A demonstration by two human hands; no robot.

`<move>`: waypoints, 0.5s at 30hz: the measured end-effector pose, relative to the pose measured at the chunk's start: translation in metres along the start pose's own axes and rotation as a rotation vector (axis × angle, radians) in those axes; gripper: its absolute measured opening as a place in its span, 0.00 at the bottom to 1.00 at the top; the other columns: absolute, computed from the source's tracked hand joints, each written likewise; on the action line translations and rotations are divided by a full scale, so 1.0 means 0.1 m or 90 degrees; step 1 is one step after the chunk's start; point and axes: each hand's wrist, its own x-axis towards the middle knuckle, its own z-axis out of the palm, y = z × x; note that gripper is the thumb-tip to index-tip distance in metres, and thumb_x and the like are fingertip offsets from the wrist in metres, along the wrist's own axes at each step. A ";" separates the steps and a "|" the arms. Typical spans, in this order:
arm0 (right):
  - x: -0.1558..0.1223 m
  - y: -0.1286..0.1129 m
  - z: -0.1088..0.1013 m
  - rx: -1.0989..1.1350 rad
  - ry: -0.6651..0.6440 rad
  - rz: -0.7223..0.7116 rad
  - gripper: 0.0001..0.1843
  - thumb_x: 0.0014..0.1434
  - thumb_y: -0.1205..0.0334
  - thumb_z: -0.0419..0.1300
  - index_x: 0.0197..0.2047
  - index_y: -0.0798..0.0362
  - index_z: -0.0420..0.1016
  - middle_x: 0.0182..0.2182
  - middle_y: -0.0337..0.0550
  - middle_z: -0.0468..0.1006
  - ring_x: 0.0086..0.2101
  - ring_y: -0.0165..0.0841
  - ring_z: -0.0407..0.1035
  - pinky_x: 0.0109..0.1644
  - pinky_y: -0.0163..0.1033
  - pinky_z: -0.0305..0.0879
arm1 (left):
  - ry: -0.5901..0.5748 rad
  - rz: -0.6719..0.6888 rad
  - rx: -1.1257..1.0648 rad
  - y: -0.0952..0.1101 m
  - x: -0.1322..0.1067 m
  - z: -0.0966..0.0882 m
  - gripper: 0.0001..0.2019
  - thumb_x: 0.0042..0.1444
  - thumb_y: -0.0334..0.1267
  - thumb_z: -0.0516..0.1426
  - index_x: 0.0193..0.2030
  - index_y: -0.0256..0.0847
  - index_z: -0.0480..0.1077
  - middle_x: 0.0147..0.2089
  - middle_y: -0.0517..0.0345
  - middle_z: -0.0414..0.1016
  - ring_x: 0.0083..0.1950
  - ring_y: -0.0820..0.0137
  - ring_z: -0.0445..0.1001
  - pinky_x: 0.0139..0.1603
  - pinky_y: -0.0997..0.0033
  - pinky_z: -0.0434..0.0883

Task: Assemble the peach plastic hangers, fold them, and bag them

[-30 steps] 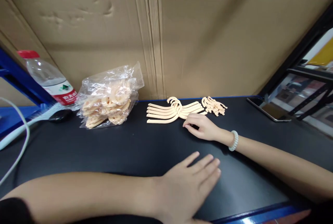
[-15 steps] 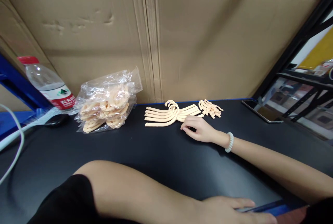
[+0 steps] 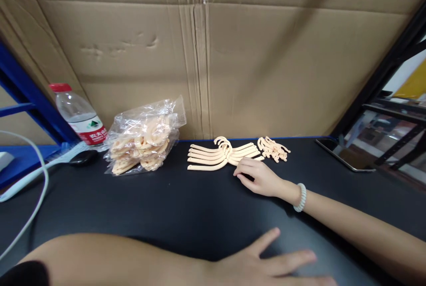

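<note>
Cream-coloured hangers (image 3: 209,157) lie fanned in a row on the black table, their curved hooks bunched at the middle and pointing back. My right hand (image 3: 259,177), with a pale coiled band at the wrist, rests at the near right side of this row and covers part of the front hanger's arm. Its fingers are curled with the tips drawn together low; what they hold, if anything, is hidden. Close to my body, my left hand (image 3: 262,261) spreads its fingers over the table's front, holding nothing. Small cream pieces (image 3: 273,149) lie in a heap right of the hangers.
A clear plastic bag (image 3: 146,139) of cream parts stands back left, beside a red-capped water bottle (image 3: 80,115). A white cable (image 3: 45,175) and a dark rounded object (image 3: 84,157) lie left. At right is a phone (image 3: 344,155). A cardboard wall (image 3: 266,64) closes the back.
My left hand has moved left from the table's front edge and its fingers have spread. The camera view has shifted slightly. My right hand stays beside the hangers.
</note>
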 end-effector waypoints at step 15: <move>-0.01 -0.02 -0.02 -0.048 0.021 0.051 0.11 0.61 0.73 0.51 0.39 0.53 0.72 0.36 0.47 0.74 0.37 0.37 0.69 0.40 0.41 0.69 | 0.111 -0.507 0.142 -0.90 -1.10 -0.33 0.15 0.61 0.31 0.51 0.53 0.41 0.69 0.53 0.48 0.73 0.54 0.56 0.70 0.52 0.53 0.68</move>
